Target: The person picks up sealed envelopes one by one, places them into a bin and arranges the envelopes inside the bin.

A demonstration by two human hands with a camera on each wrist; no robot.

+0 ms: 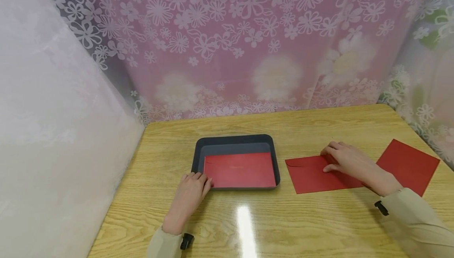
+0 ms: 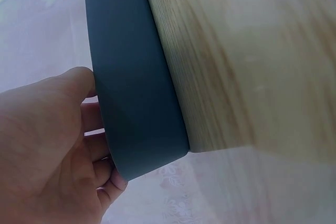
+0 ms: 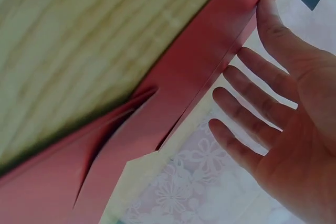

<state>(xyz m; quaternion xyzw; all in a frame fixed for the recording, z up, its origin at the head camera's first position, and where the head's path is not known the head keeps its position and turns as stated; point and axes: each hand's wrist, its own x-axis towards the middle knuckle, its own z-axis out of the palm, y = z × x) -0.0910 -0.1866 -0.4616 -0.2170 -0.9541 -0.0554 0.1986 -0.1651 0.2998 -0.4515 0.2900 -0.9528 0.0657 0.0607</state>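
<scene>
A dark grey tray (image 1: 232, 139) stands left of the table's middle with a red envelope (image 1: 237, 171) lying flat inside it. My left hand (image 1: 193, 191) holds the tray's near-left corner; in the left wrist view its thumb meets the rim and the other fingers reach behind the wall. To the right, my right hand (image 1: 344, 161) is over a second red envelope (image 1: 308, 175) on the table. In the right wrist view that thumb touches the envelope, while the other fingers extend loosely near its far edge.
Another red envelope (image 1: 408, 163) lies at an angle on the far right, partly behind the right forearm. The wooden table (image 1: 209, 222) carries a light reflection at the front. Flowered curtains (image 1: 227, 72) hang behind it and at the sides.
</scene>
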